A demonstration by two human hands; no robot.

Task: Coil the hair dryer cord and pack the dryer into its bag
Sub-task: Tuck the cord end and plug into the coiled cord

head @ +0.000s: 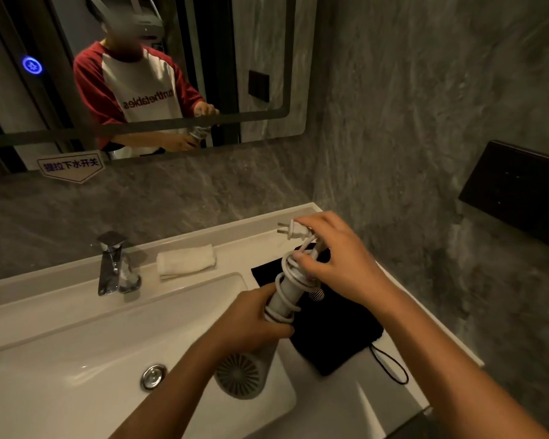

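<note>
A white hair dryer hangs head-down over the basin, its round rear grille facing me. My left hand grips it where the handle meets the body. The handle points up and away, with the white cord wound around it in several loops. My right hand is closed on the cord near its end at the top of the handle, and the white two-pin plug sticks out to the left of its fingers. The black drawstring bag lies flat on the counter beneath both hands.
A white sink basin with a chrome drain fills the lower left. A chrome faucet and a folded white towel sit behind it. The bag's drawstring loop trails right. A grey stone wall with a black panel stands right.
</note>
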